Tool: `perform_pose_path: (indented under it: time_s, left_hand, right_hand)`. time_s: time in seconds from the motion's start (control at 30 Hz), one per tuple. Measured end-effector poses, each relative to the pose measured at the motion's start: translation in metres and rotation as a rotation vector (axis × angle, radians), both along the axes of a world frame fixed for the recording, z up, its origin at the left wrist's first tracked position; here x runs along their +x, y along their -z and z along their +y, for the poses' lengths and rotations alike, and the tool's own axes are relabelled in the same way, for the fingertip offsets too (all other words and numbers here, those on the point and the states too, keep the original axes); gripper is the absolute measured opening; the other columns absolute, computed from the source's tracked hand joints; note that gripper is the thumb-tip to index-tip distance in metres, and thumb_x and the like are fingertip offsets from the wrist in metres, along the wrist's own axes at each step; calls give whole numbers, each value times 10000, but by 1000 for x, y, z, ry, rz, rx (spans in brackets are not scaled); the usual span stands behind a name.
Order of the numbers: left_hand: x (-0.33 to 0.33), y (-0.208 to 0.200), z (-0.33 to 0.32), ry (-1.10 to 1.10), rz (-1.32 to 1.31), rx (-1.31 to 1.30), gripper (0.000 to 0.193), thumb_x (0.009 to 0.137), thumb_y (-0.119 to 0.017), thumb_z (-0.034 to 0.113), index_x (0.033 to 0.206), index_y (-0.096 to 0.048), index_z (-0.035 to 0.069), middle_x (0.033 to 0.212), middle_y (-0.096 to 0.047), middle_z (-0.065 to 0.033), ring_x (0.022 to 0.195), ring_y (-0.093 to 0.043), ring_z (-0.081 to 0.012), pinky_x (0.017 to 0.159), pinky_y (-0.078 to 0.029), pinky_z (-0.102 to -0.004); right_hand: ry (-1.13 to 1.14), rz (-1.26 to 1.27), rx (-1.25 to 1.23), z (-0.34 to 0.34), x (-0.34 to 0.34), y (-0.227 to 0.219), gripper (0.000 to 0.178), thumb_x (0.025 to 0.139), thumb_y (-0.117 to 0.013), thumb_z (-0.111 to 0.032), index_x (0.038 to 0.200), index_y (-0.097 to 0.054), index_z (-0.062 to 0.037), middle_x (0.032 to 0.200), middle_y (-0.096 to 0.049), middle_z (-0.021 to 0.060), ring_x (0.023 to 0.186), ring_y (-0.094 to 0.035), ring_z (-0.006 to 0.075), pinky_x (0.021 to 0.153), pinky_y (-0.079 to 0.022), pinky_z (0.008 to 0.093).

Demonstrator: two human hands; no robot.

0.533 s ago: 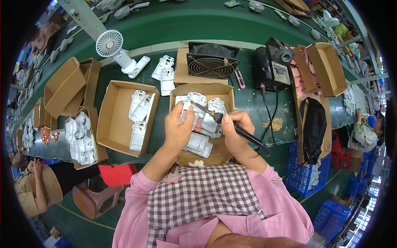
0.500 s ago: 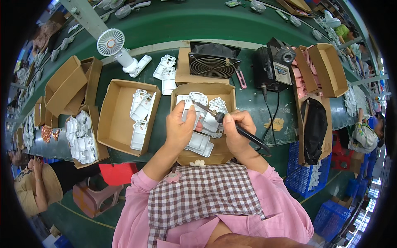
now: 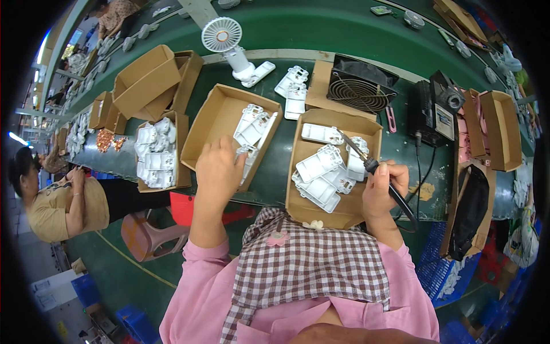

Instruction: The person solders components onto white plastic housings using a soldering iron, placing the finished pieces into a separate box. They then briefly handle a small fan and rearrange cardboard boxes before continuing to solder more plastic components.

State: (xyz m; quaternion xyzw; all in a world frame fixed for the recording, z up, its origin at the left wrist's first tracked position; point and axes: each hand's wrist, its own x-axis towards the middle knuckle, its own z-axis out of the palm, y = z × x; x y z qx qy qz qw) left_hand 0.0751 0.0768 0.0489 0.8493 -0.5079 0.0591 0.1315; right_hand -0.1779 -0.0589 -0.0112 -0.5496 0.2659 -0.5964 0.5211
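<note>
My right hand [image 3: 385, 189] grips the dark handle of a soldering iron [image 3: 371, 165], its metal tip pointing up and left over white plastic housings [image 3: 318, 163] in the middle cardboard box [image 3: 373, 135]. My left hand [image 3: 219, 171] is above the near part of the left cardboard box [image 3: 197, 129], thumb spread from the fingers. Beside that thumb lie several white housings [image 3: 250, 125] in the box's right side; whether the hand touches one, I cannot tell. A cord runs from the iron's handle.
A white handheld fan [image 3: 222, 35] stands behind the left box. Further right are a black metal-grilled fan [image 3: 360, 92], pink tweezers [image 3: 391, 119] and a black soldering station [image 3: 431, 112]. More white parts fill a box [image 3: 156, 152] at left. Another person [image 3: 63, 200] sits far left.
My left hand has left the white housing at the middle box and moved left over the other box. My right hand still holds the soldering iron. The whole view has shifted.
</note>
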Motion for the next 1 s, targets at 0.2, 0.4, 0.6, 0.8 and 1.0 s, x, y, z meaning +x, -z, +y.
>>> perform_pose_path:
  time_s: [0.2,0.4,0.6,0.8,1.0]
  left_hand:
    - [31,35,21,-78,453,418,349,770,-705,296,916,-606,-6,850,-650,-226,862,-619,-399,746,-471,-464]
    - [54,26,21,-68,560,484,302,763,-693,251,911,-625,-3,874,-647,-231,867,-624,-383,746,-471,-446]
    - [74,15,29,-145,457,394,265,771,-664,202,932,-624,-6,906,-650,-236,906,-623,-380,794,-475,-432]
    - [85,-6,7,-98,564,158,326,775,-672,141,1055,-602,-12,934,-652,-227,893,-627,-376,793,-480,-422]
    - [58,47,-31,219,208,117,277,813,-606,90,1044,-517,-32,1032,-544,-209,1001,-473,-382,880,-393,-429]
  right_hand:
    - [-21,-4,64,2,0,-3,135,899,-569,-50,825,-456,-47,672,-485,19,546,-400,53,498,-328,196]
    - [-31,15,53,0,1,-2,139,897,-570,-59,820,-455,-49,663,-483,25,532,-406,60,481,-328,199]
    - [-29,-2,36,-1,3,-2,137,896,-565,-61,815,-456,-47,647,-467,18,526,-400,58,471,-318,195]
    - [-8,44,43,-1,6,-4,179,906,-546,-70,781,-418,-73,645,-401,-19,518,-330,44,450,-265,194]
    - [-19,46,56,-1,4,-5,176,905,-541,-58,781,-417,-72,644,-400,-18,515,-327,45,447,-263,194]
